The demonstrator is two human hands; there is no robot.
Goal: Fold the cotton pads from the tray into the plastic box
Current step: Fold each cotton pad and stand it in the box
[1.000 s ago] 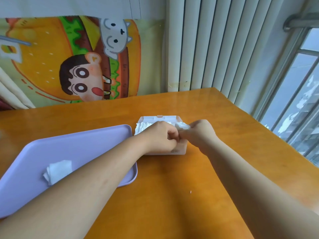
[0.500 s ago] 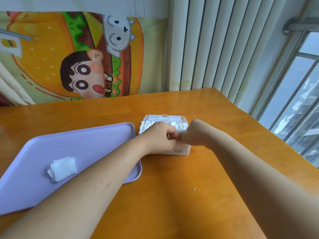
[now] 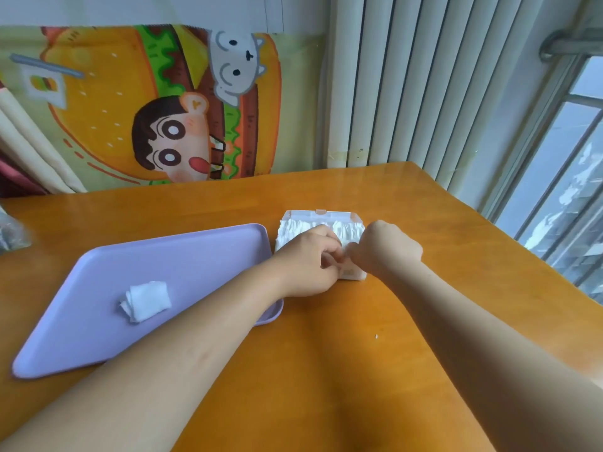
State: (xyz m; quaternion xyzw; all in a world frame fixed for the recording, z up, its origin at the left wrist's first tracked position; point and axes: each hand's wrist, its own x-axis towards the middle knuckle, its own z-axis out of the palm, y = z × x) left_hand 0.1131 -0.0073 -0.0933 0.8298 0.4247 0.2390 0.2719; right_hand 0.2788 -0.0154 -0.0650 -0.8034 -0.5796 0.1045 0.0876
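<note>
The plastic box [image 3: 321, 214] lies directly beneath my fingers, crammed with ruffled folded pads [image 3: 293, 228]. My left hand [image 3: 310, 265] and right hand [image 3: 385, 252] are curled knuckle to knuckle over its near edge (fingertips hidden, so I cannot tell whether they pinch a pad). One loose cotton pad [image 3: 145, 300] waits on the lilac tray [image 3: 195, 252], well left of my fingers. I judge that pressing into so full a box could pop neighbours out or skid it across the wooden table [image 3: 326, 353].

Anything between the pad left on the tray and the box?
No loose object. Between cotton pad and plastic box lie only the tray rim and the left forearm; left hand and right hand cover the box's near half.
</note>
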